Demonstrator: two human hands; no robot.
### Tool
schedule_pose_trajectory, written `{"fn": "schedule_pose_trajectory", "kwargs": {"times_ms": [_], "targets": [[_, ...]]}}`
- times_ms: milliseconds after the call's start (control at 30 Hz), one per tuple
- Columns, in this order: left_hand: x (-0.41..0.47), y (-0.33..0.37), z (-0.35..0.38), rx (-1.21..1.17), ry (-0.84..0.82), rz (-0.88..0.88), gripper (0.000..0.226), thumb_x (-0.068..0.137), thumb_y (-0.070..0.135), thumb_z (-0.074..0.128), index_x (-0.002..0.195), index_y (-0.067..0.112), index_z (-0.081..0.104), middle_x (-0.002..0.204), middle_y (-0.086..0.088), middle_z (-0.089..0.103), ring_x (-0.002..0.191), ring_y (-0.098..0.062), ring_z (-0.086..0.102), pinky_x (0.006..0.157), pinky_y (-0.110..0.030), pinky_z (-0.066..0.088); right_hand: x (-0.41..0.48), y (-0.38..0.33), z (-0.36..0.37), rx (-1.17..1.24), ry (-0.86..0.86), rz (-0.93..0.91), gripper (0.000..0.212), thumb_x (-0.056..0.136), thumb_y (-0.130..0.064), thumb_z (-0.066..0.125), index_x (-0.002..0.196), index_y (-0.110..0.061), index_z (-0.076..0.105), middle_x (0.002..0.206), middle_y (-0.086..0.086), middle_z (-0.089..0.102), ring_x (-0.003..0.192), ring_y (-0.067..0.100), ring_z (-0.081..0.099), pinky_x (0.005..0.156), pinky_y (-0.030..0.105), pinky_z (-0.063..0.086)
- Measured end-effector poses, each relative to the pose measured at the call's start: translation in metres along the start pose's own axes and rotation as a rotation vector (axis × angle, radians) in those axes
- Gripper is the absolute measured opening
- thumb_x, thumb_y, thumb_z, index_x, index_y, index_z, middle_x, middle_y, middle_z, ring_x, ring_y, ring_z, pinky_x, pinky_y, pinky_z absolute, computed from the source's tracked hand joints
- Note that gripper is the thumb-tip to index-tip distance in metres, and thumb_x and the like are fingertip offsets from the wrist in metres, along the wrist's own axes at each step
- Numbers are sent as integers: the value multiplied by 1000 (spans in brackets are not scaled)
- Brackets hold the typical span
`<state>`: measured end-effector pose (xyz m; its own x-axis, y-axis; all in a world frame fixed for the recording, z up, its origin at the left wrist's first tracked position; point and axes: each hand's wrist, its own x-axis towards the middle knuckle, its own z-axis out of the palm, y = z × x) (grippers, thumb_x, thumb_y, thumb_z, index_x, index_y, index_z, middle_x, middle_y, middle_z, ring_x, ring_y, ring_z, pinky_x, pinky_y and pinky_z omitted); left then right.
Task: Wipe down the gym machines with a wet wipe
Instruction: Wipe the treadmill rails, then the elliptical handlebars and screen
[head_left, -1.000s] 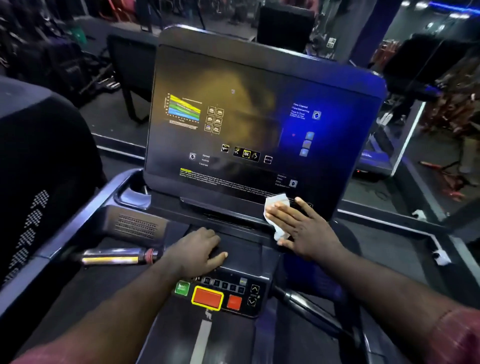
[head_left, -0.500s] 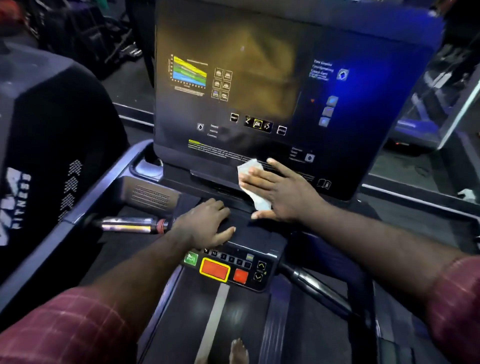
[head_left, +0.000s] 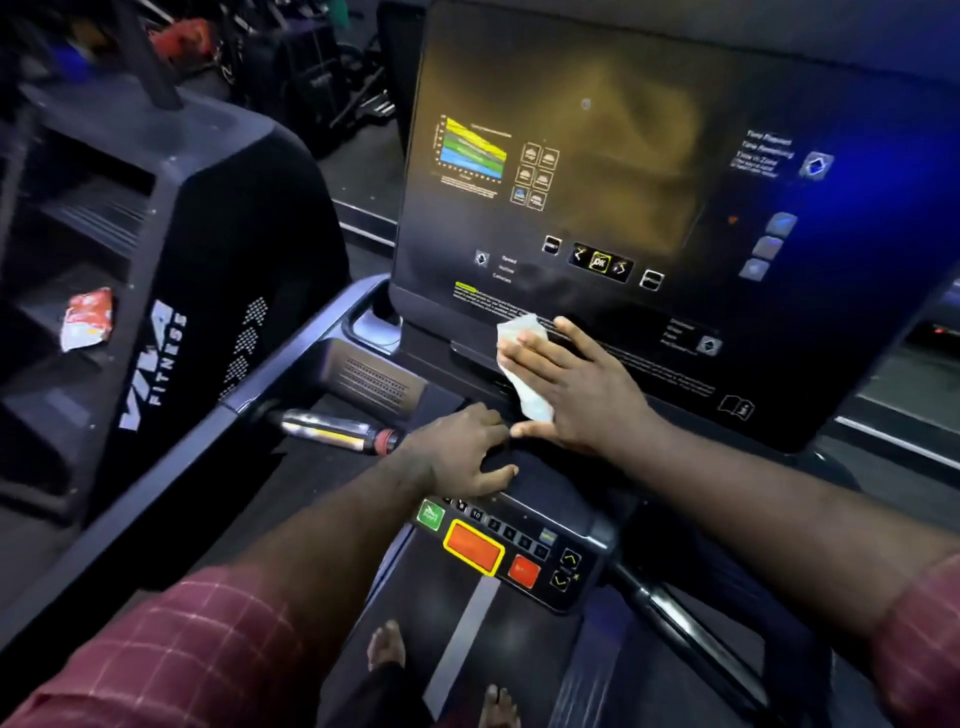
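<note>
Wet wipe (head_left: 522, 358) lies flat on the btm edge of the treadmill's big screen (head_left: 623, 182), left of the middle, under the R hand (head_left: 576, 384). R fingers (head_left: 540, 345) are straight & spread. They press the wipe on the glass and aren't curled round it. A bit of wipe sticks out past the fingertips & a bit hangs down by the thumb.

L hand (head_left: 457, 452) rests on the black ledge just under the screen, close to the R thumb. Its fingers are loosely bent & hold nothing I can see, prob just for steadying. Below it is the button panel (head_left: 545, 519) w/ a green, a big orange & a small red button. A shiny handle bar (head_left: 332, 431) sticks out to the left.

Step, I think: wiping the low strip of the screen. Can't tell how much of the glass above is clean.

Next move prob needs a flat, steady push, sliding along the strip to the corner, then going up row by row. Watch the touch icons & don't bump the buttons. The machine next door (head_left: 156, 364) looks not done yet.
</note>
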<state>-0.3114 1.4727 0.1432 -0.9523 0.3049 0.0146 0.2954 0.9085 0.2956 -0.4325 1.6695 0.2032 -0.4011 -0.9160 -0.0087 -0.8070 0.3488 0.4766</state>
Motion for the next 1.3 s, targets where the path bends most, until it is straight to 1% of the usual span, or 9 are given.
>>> {"fn": "schedule_pose_trajectory", "kwargs": {"times_ms": [167,333,500,667,867,967,1100,1200,1300], "targets": [[-17,-43,-10,34,106,25,43,95,46,55,94,7,73,100,-10,69,96,-31,63,85,-43,55,3,5,-5,19,17,-27,101,94,-87,13,166,-17,13,173,-3,8,161,13,1,130,48,2],[-29,-100,-19,91,157,-41,56,102,53,46,112,5,72,130,-14,68,122,-31,61,107,-43,48,10,4,3,8,43,-85,109,93,-88,21,166,-7,8,174,6,6,161,19,4,131,44,11],[-19,-142,-32,99,165,-76,47,98,48,45,85,9,67,92,-8,65,90,-30,61,79,-42,50,126,-26,-9,35,55,-76,102,95,-86,20,166,-13,14,174,2,9,161,18,9,131,45,6],[-13,-194,-38,-100,216,-217,25,86,34,44,79,15,58,88,-5,59,90,-30,58,68,-42,45,185,-51,-14,48,55,-37,89,98,-81,16,167,-24,10,175,-3,2,161,16,0,130,49,4],[10,-230,-60,-586,372,-403,17,85,20,52,77,15,66,78,-1,69,75,-23,64,76,-46,55,155,-51,-19,8,88,144,73,106,-68,18,167,-31,1,174,-12,-1,160,7,1,130,46,0],[29,-233,-78,-913,367,-505,20,86,26,50,86,23,70,80,1,73,80,-26,70,80,-50,58,195,-67,-29,39,122,301,68,110,-58,26,167,-30,2,174,-13,-3,160,7,0,130,47,-2],[53,-230,-96,-1154,419,-520,19,90,37,54,90,30,72,89,1,77,88,-22,71,92,-57,57,218,-113,-21,164,164,593,67,111,-42,37,167,-24,7,174,-7,-3,160,11,-4,129,45,-6],[75,-225,-103,-1327,391,-488,27,87,52,55,90,32,72,92,-5,76,95,-34,70,100,-64,53,200,-112,-21,123,187,532,66,110,-41,41,167,-25,11,173,-7,4,160,11,7,129,42,-1],[93,-213,-118,-1497,351,-439,45,93,55,56,108,17,75,110,-17,76,104,-38,69,106,-66,48,193,-67,-31,7,230,529,62,111,-43,43,166,-27,20,171,-7,18,157,11,23,129,42,3]]}}
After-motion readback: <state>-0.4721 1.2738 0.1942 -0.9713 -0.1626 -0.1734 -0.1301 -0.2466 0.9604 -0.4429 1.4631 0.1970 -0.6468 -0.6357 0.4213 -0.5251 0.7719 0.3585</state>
